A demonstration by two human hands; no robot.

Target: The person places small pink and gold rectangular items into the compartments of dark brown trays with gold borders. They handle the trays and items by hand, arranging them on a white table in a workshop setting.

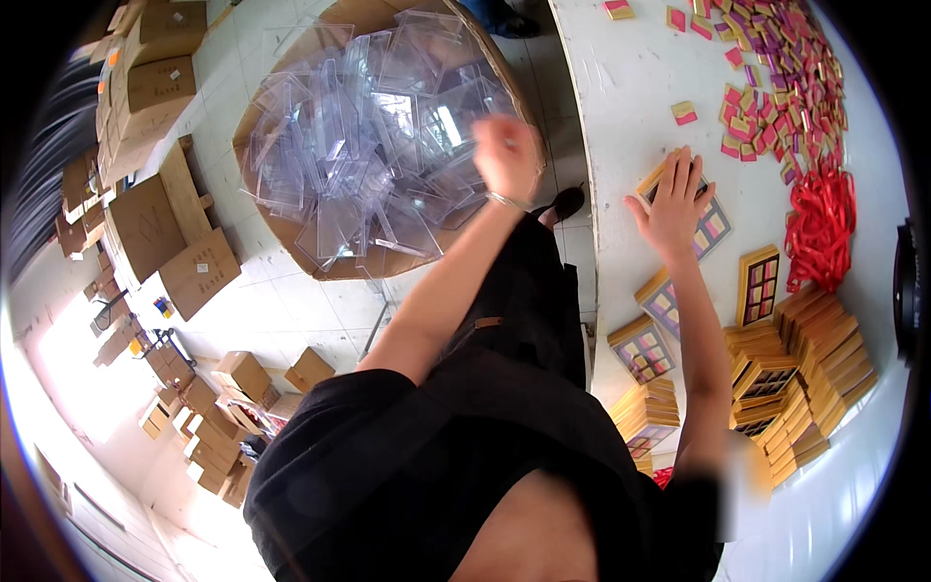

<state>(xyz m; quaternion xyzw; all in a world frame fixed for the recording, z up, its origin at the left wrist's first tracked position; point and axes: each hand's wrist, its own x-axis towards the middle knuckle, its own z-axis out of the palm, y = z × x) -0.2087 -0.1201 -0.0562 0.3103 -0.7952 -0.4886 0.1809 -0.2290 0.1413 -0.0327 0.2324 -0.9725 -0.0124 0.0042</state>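
Observation:
My right hand (673,207) lies palm down with its fingers spread across a flat gold-edged box (714,231), whose panel has small windows showing pink and purple. The hand covers much of that box. Over the near edge of a big round-sided carton, my left hand (506,157) is raised and smeared by motion; its fingers look curled, but I cannot tell whether anything is in them. Clear plastic lids (359,145) fill the carton (495,58) in a loose heap. Two similar boxes, one of them a grey-panelled box (642,351), lie beside my right forearm.
Small pink, purple and gold pieces (766,121) are heaped at the table's far right, above a bundle of red ribbons (821,228). Stacks of gold-edged boxes (824,349) stand at the right. Brown cartons (155,223) line the floor at the left.

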